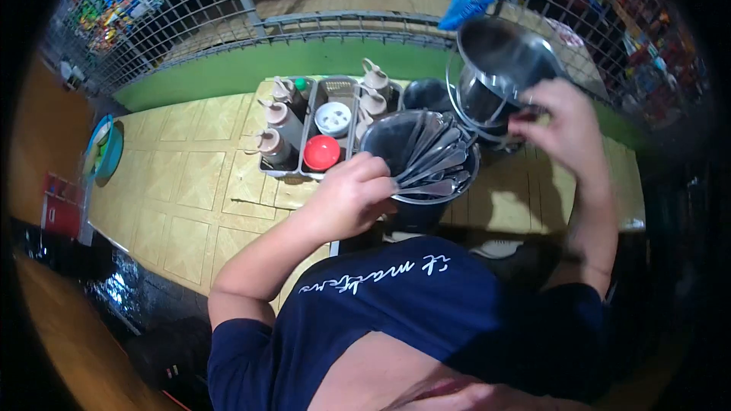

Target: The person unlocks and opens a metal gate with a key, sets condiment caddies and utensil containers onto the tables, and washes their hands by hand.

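A bunch of metal spoons [445,154] fans out over a dark round container [417,215]. My left hand [352,192] is closed at the container's left rim, around the handle ends of the spoons. My right hand [565,118] is raised beside a shiny metal pot [487,95], thumb and fingers apart. I see nothing between them, though the hand is slightly blurred. The pot stands tilted behind the container, and its thin wire handle hangs on the left side. The inside of the container is partly hidden by the spoons.
A grey caddy [308,133] holds several squeeze bottles [283,123], a white bowl [333,117] and a red bowl [321,152]. The yellow table [179,183] ends at a green ledge with wire mesh [327,27]. A blue plastic bag [470,0] hangs there. A teal basin [109,154] sits far left.
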The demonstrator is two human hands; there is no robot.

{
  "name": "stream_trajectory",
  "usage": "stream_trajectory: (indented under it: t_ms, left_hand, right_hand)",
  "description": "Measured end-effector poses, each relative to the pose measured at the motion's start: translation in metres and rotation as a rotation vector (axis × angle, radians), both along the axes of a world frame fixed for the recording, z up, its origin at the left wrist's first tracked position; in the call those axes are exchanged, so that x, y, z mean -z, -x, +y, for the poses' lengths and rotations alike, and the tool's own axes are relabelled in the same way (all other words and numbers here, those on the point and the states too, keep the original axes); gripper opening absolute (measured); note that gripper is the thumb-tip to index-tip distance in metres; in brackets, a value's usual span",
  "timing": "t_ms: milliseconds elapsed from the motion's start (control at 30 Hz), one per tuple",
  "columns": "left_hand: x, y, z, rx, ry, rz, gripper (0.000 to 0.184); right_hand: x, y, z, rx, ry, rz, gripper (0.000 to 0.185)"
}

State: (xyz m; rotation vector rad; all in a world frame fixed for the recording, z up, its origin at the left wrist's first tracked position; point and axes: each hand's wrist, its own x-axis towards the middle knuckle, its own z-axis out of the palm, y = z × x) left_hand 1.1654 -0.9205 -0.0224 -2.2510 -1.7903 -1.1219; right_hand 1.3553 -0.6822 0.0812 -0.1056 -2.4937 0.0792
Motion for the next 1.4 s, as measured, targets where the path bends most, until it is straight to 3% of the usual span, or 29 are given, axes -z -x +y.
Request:
stream_trajectory:
  t_ms: [67,167,400,700,867,967,1067,1100,1133,1200,1267,1333,1400]
  left_hand:
    - [0.027,-0.017,0.01,0.068,0.029,-0.002,0.019]
    - [0.069,-0.037,0.024,0.149,0.077,0.1,0.024]
    - [0.141,-0.058,0.051,0.006,0.106,0.192,0.01]
    - [0.178,-0.064,0.092,-0.375,0.101,0.146,0.012]
    - [0.182,-0.064,0.116,-0.454,0.08,0.183,0.009]
    - [0.171,-0.07,0.112,-0.502,0.18,0.193,0.017]
    - [0.161,-0.08,0.086,-0.564,0.236,0.221,0.051]
    - [0.154,-0.084,0.074,-0.569,0.233,0.192,0.053]
    - [0.152,-0.088,0.06,-0.564,0.228,0.163,0.055]
    - [0.149,-0.096,0.018,-0.599,0.172,0.103,0.052]
    - [0.148,-0.113,-0.034,-0.736,0.254,0.031,0.049]
    - [0.141,-0.131,-0.09,-0.937,0.55,-0.157,0.046]
    - [0.176,-0.153,-0.165,-1.08,0.634,-0.132,0.048]
  right_hand:
    - [0.036,-0.04,-0.015,0.192,0.088,-0.155,0.03]
    - [0.087,-0.088,-0.022,0.354,0.147,-0.152,0.031]
    - [0.162,-0.139,-0.017,0.434,0.214,-0.057,0.03]
    - [0.23,-0.17,0.032,0.28,0.115,-0.226,0.024]
    - [0.251,-0.154,0.053,0.152,0.103,-0.208,0.025]
    - [0.264,-0.14,0.07,0.112,0.148,-0.279,0.037]
    - [0.244,-0.122,0.063,0.228,0.143,-0.434,0.065]
    - [0.234,-0.117,0.062,0.263,0.203,-0.502,0.074]
    - [0.221,-0.112,0.06,0.219,0.176,-0.494,0.074]
    - [0.178,-0.107,0.041,0.398,0.116,-0.769,0.069]
    - [0.168,-0.096,0.032,0.369,0.106,-0.73,0.06]
    - [0.177,-0.081,0.035,0.083,0.154,-0.283,0.047]
    - [0.174,-0.052,0.004,-0.176,0.064,-0.083,0.036]
